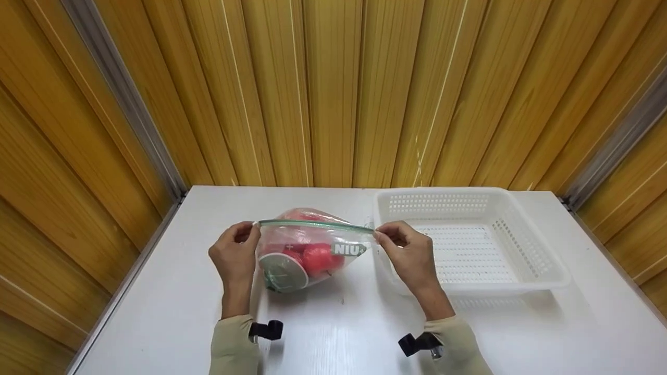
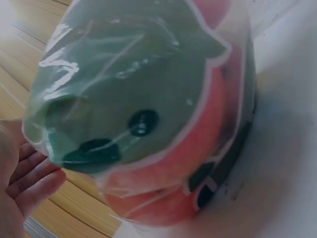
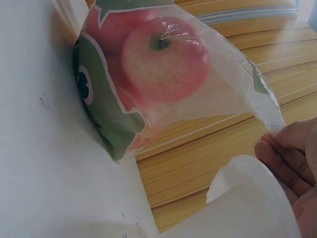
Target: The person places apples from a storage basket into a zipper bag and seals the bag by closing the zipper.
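A clear zip bag (image 1: 284,238) with a green seal strip (image 1: 315,224) and green and white print stands on the table, holding red apples (image 1: 319,259). My left hand (image 1: 234,255) pinches the left end of the strip, while the right hand (image 1: 411,255) pinches its right end, so the strip is stretched nearly straight between them. In the right wrist view, an apple (image 3: 166,59) with its stem hollow shows through the film, and the fingertips grip the bag's top corner. Green print covers much of the bag (image 2: 163,84) in the left wrist view.
A white perforated plastic basket (image 1: 443,192) stands on the right of the white table (image 1: 333,333), close beside the bag and my right hand. Yellow wood-look panels (image 1: 333,94) rise behind and at both sides of the table.
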{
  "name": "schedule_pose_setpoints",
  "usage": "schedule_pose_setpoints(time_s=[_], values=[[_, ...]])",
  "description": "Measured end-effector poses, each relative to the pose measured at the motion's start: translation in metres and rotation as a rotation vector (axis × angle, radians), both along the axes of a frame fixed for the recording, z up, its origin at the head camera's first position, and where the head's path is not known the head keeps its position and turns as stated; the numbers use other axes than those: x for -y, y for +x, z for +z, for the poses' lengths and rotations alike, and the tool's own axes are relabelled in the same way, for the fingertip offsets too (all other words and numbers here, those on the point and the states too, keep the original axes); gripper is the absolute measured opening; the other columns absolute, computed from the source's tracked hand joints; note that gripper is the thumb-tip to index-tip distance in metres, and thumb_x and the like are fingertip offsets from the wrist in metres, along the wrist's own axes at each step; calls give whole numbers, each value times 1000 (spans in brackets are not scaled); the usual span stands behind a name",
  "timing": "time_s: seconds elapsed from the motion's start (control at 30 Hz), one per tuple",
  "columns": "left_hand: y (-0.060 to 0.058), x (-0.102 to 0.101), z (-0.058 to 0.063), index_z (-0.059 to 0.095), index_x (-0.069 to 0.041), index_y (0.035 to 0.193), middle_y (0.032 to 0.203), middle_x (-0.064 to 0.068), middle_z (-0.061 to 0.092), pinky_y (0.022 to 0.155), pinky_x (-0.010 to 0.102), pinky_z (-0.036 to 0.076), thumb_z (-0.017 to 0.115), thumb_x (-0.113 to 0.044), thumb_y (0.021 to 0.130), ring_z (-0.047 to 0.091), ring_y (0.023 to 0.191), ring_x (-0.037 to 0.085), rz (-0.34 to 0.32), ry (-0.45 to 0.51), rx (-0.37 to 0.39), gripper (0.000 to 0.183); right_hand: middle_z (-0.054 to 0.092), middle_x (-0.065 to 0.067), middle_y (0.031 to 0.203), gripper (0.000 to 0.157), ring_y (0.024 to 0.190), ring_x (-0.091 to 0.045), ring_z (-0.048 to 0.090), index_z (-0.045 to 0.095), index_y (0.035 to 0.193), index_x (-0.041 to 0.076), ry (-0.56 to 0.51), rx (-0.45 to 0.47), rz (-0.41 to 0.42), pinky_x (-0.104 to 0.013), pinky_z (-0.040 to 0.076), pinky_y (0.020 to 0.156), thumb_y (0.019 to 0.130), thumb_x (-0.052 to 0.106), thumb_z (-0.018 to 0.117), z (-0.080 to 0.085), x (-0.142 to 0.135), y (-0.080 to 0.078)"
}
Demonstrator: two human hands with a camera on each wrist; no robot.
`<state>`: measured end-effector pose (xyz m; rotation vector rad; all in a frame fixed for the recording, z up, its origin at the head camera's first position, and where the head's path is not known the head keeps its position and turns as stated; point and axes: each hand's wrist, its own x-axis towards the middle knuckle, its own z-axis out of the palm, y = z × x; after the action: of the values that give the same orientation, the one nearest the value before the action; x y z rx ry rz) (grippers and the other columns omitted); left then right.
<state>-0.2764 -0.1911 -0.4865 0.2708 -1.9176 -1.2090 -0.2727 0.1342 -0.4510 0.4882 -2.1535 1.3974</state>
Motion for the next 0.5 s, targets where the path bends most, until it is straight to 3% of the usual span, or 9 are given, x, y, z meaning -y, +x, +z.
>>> schedule_pose_setpoints(time_s=[0.23, 0.33, 0.5], values=[[-9, 1, -12, 81, 3, 92, 82, 12, 76, 64, 13, 47, 83, -6, 89, 71, 70, 23, 40, -52, -10, 10, 75, 5, 85, 8, 73, -13, 70, 76, 93, 7, 59, -19, -3, -23, 59, 68, 91, 2, 83, 0, 13, 2], [-12, 1, -17, 80, 4, 91, 81, 13, 75, 64, 20, 51, 83, -6, 88, 72, 70, 25, 64, -108, -13, 11, 74, 4, 83, 10, 71, -11, 69, 76, 91, 7, 88, -28, -10, -25, 59, 66, 90, 0, 82, -1, 20, 3], [-17, 1, -20, 79, 6, 92, 81, 17, 74, 66, 40, 58, 82, -5, 89, 72, 71, 29, 76, -125, 25, 12, 73, 3, 79, 9, 68, -11, 67, 75, 90, 6, 86, -5, -13, -26, 58, 61, 90, -1, 81, 0, 34, 6]])
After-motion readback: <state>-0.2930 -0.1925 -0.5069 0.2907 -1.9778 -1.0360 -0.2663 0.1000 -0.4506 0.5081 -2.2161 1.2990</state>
